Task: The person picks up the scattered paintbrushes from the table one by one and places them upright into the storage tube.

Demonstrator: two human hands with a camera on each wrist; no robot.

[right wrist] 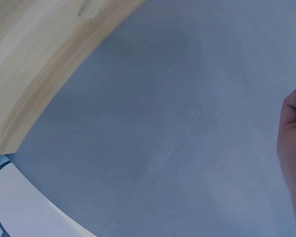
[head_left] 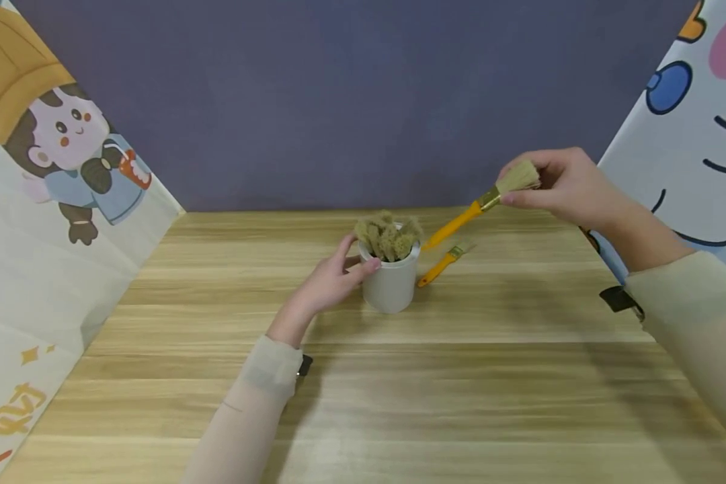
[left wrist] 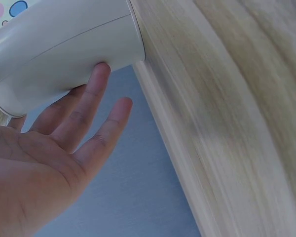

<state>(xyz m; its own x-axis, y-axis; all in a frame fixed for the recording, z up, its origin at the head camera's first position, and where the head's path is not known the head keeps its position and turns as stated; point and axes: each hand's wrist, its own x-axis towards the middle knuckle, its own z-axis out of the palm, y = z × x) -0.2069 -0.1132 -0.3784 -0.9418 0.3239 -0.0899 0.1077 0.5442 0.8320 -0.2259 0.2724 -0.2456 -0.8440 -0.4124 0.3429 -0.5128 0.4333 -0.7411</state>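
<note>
A white cylindrical cup (head_left: 390,288) stands upright on the table, with several tan, fuzzy bristle tufts (head_left: 387,238) sticking out of its mouth. My left hand (head_left: 329,282) holds the cup from its left side, the thumb near the rim. In the left wrist view, some fingertips touch the cup's wall (left wrist: 64,44) while the little finger stands off it. Raised to the right, my right hand (head_left: 571,185) pinches a paintbrush (head_left: 456,225) near its bristles. Its orange handle slants down toward the cup. In the right wrist view only part of that hand (right wrist: 292,128) shows, without the brush.
A smaller orange-handled paintbrush (head_left: 438,267) lies on the wooden table (head_left: 460,396) just right of the cup. Behind the table rises a dark blue-grey panel (head_left: 339,101). Printed cartoon sheets stand at the left (head_left: 42,269) and right (head_left: 690,154).
</note>
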